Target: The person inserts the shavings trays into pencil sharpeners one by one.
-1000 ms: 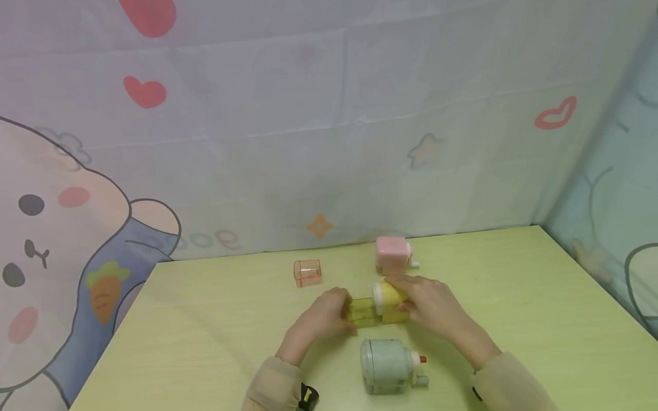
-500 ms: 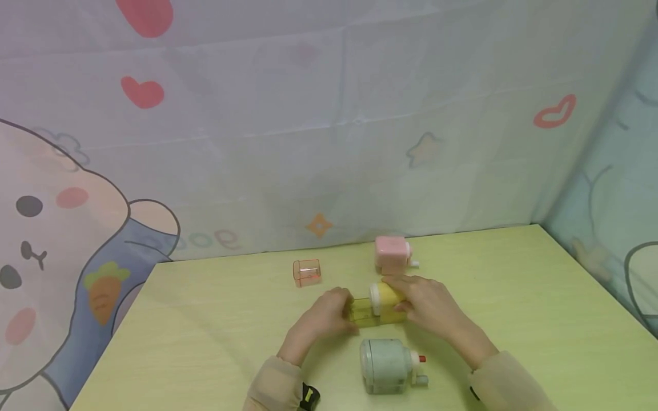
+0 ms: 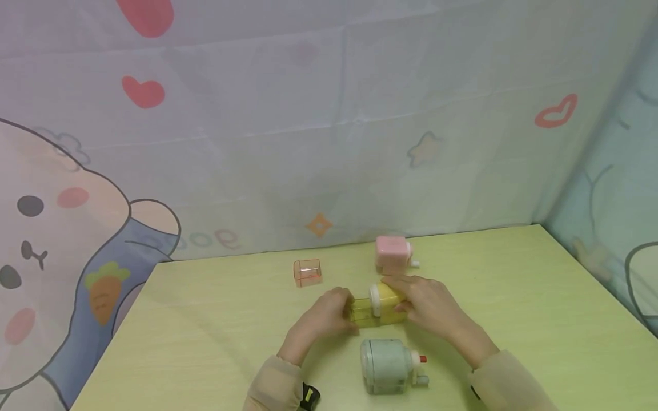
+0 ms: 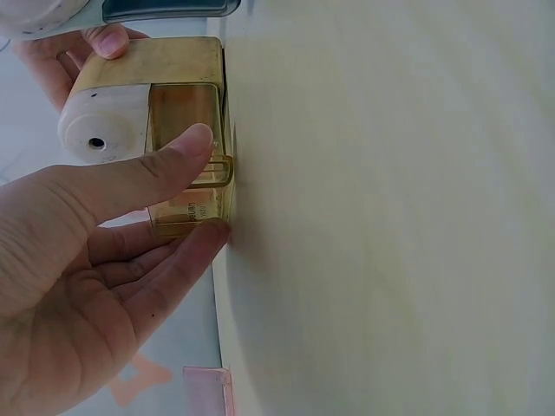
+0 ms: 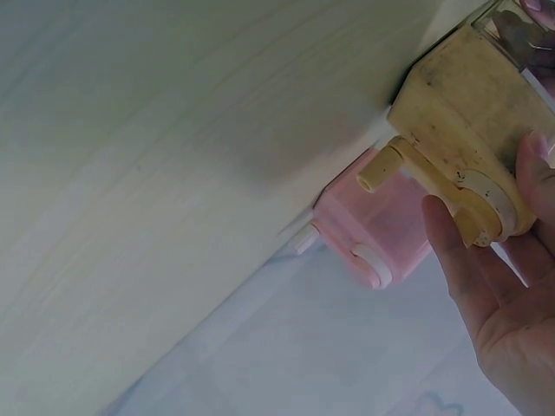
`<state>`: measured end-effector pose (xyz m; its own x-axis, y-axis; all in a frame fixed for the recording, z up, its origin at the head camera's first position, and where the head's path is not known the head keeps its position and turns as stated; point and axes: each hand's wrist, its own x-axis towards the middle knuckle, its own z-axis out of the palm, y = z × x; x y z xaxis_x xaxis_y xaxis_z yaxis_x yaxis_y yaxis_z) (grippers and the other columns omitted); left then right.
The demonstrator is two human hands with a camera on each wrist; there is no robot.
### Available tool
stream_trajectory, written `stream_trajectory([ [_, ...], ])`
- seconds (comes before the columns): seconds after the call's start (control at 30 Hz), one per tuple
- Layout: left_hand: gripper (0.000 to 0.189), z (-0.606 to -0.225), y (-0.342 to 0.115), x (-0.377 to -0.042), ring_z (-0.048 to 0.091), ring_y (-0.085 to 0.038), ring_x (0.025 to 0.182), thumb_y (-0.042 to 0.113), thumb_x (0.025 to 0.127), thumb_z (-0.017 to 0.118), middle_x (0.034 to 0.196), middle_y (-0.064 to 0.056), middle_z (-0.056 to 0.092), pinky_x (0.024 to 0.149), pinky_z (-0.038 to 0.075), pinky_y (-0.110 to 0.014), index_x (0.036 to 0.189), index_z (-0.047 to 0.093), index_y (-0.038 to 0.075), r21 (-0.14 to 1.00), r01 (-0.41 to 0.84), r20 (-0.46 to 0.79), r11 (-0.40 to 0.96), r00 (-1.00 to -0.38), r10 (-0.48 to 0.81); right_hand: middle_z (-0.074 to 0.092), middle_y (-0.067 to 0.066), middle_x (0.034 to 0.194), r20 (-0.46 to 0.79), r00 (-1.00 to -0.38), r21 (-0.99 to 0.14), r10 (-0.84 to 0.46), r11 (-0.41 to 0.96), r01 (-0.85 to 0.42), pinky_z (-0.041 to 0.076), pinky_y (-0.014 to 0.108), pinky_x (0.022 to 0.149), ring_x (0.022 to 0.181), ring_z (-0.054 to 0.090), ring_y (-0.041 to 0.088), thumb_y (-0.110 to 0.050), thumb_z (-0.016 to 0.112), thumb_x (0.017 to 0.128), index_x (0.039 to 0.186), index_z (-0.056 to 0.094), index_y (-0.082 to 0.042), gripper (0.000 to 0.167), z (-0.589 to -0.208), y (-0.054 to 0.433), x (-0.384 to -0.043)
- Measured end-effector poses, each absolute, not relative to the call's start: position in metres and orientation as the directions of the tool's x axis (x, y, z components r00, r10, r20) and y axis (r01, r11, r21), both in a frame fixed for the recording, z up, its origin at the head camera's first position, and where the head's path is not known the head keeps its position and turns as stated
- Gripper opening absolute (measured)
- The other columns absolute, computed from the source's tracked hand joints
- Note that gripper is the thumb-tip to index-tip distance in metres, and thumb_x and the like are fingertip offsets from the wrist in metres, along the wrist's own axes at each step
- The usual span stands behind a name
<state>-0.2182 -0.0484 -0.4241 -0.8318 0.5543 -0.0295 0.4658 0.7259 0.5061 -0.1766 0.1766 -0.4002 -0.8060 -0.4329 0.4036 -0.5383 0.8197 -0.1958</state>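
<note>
A yellow crank pencil sharpener (image 3: 389, 297) with a white front lies on the table between both hands. Its clear yellow shavings drawer (image 3: 362, 314) sticks out partway on the left. My left hand (image 3: 325, 314) pinches that drawer, thumb (image 4: 192, 149) on one side and fingers on the other, as the left wrist view shows. From the back, my right hand (image 3: 432, 305) grips the sharpener's body, fingers beside the yellow crank (image 5: 425, 169). Behind it stands a pink sharpener (image 3: 392, 254). A grey-green sharpener (image 3: 385, 365) sits nearer me.
A clear pink drawer (image 3: 307, 273) lies at the back, left of the pink sharpener. The table (image 3: 216, 331) ends at a printed cloth backdrop (image 3: 257, 160). Crank handles of the pink and grey-green sharpeners point right.
The yellow sharpener's body has shifted very slightly left, so a little less of its drawer shows. Both hands keep their holds, and the other things stay put.
</note>
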Motion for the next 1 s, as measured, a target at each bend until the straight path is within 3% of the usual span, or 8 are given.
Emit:
stream_trajectory([
  [1.0,0.040,-0.4285,-0.0408,-0.2195,0.047,-0.008,0.073,0.018,0.070,0.084,0.083,0.003,0.053,0.066,0.044,-0.019,0.098,0.060,0.003,0.477,0.487,-0.027,0.732,-0.824,0.566,0.069,0.009,0.119,0.376,-0.815,-0.198,-0.441,0.821,-0.536,0.056,0.040,0.072,0.099,0.069,0.026,-0.012,0.081,0.071,0.125,0.062,-0.009,0.056,-0.3998,0.1728,-0.1759],
])
